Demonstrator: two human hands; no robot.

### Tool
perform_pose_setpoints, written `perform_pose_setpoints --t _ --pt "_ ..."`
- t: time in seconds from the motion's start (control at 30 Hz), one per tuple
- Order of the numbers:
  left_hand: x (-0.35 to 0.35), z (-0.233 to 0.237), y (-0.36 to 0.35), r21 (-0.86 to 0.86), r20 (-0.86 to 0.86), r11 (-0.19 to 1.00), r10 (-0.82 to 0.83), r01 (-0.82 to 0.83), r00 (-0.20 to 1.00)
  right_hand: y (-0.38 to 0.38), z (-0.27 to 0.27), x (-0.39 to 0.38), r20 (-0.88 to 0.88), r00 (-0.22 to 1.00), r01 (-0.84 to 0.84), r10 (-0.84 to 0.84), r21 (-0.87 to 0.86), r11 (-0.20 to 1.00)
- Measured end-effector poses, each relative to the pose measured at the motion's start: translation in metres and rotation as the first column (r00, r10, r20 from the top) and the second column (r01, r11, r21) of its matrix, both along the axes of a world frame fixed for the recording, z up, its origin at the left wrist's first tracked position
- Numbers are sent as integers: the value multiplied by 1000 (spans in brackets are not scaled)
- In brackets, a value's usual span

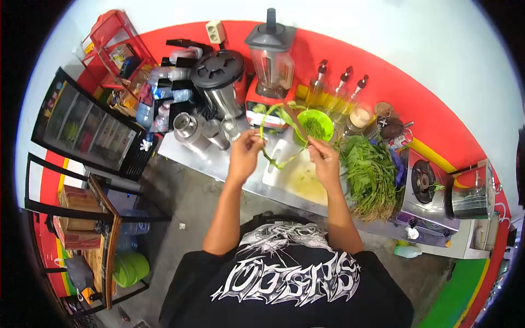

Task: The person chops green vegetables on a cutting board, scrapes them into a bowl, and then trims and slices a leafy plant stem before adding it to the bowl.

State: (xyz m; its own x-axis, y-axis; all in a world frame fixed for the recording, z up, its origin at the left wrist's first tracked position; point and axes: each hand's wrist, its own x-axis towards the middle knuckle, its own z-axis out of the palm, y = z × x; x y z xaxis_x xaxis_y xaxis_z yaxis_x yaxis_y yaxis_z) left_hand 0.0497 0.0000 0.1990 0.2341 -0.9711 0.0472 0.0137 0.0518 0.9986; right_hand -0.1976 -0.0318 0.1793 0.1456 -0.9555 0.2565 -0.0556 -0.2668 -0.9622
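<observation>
My left hand (pixel 244 156) pinches a long green vegetable stem (pixel 263 131) with leaves, above the metal counter. The stem curves up and loops over between my two hands. My right hand (pixel 325 163) is closed at the stem's other side, fingertips pinched together. Behind my right hand stands a bright green bowl (pixel 329 127) with finely cut greens in it. Below the stem lies a white cutting board (pixel 276 164), its surface wet and yellowish. To the right of my right hand rests a big bunch of leafy greens (pixel 365 169), with roots towards me.
A blender (pixel 272 65), a lidded steel container (pixel 221 90) and a metal shaker (pixel 188 131) stand along the back left. Several pump bottles (pixel 339 93) line the wall. At right are a gas stove (pixel 429 199) and a steel pot (pixel 471 197).
</observation>
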Motion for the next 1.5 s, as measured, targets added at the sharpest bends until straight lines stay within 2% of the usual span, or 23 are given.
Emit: perform_pose_setpoints --t 0.07,0.1,0.17,0.2,0.27,0.3,0.43,0.5,0.53,0.6,0.63,0.87,0.93,1.0,1.07,1.13,1.2,1.27,1.33,1.4,1.43,1.47,1.5 --pt "9 -2 7 -6 -2 999 32 -32 999 3 -13 -15 -22 999 53 -50 178 983" --pt "11 1 11 1 -9 998 56 -56 998 6 -19 -21 -28 999 46 -41 182 982" --pt "15 -1 18 17 -17 995 94 -94 995 13 -33 -32 -61 998 19 5 382 924" --pt "18 -1 22 35 -20 992 121 -121 992 12 -49 -33 -88 996 2 34 377 926" --pt "21 -3 28 37 -19 992 122 -121 992 16 -71 -38 9 991 -113 130 557 822" --pt "21 -2 31 49 -21 990 131 -130 991 15 -81 -37 10 991 -118 135 560 820" --pt "20 -4 41 63 -30 989 136 -134 990 9 -113 -27 9 974 -165 228 719 675" --pt "17 -5 46 51 -48 991 128 -126 991 0 -126 -20 115 969 -217 217 815 537" --pt "16 -6 48 54 -50 990 132 -129 990 -2 -133 -19 113 969 -217 220 817 534" --pt "14 -6 50 56 -119 992 120 -114 986 -6 -140 -15 226 960 -275 162 860 429" --pt "12 -6 50 52 -127 992 125 -119 984 -6 -140 -14 181 974 -223 138 882 415" --pt "8 -7 56 86 -90 991 108 -100 990 8 -125 -28 304 951 -305 60 886 348" --pt "7 -7 58 93 -75 990 108 -101 991 9 -130 -39 328 938 -346 111 881 323" --pt "5 -8 58 105 -47 989 107 -102 993 12 -130 -50 521 853 -519 46 834 188" --pt "2 -8 56 109 -43 989 106 -101 993 15 -126 -54 532 846 -528 20 834 163" --pt "0 -6 54 112 -32 990 86 -82 996 13 -137 -61 680 732 -675 -38 732 93" --pt "-3 -6 52 96 -27 993 79 -76 997 12 -146 -64 712 695 -710 -95 702 64" --pt "-4 -7 47 89 -44 995 60 -56 997 11 -153 -66 815 534 -834 -223 551 17" --pt "-7 1 46 76 -7 996 45 -44 999 12 -142 -61 800 544 -823 -255 568 25" --pt "-8 2 41 42 -15 999 35 -34 999 16 -119 -57 667 745 -652 -27 736 183" --pt "-8 2 40 47 -25 998 43 -41 999 14 -113 -55 623 777 -621 92 733 277" --pt "-9 3 39 44 -22 998 42 -41 999 14 -104 -54 625 775 -623 94 731 280" --pt "-9 1 38 31 -24 999 34 -33 999 16 -86 -52 565 812 -573 145 727 378"
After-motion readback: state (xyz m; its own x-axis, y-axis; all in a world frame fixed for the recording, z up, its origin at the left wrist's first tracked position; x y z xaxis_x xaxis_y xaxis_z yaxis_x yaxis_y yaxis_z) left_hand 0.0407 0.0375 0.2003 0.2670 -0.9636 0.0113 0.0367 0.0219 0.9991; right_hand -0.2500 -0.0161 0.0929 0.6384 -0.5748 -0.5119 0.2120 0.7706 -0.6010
